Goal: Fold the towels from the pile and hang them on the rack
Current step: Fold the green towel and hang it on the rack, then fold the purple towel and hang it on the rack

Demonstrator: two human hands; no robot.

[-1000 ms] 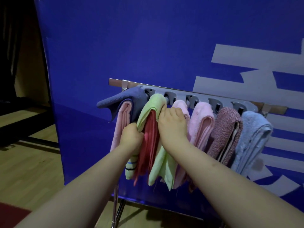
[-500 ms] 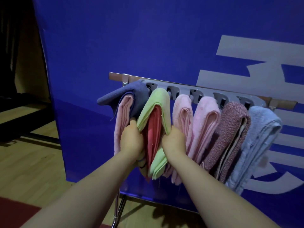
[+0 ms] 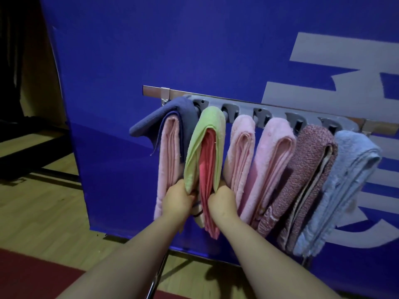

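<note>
Across the frame's middle, the wall rack carries six towel bundles. At centre, the left hand and right hand each clamp the green towel over the red towel, apparently straightening the hang. Next move likely: release gently.

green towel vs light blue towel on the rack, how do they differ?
The green towel hangs second from the left end of the rack; the light blue towel hangs last on the right. The green towel wraps a red towel; the light blue towel hangs alone. The left hand and right hand pinch the green one; the blue is untouched. Both are folded over an arm.
</note>
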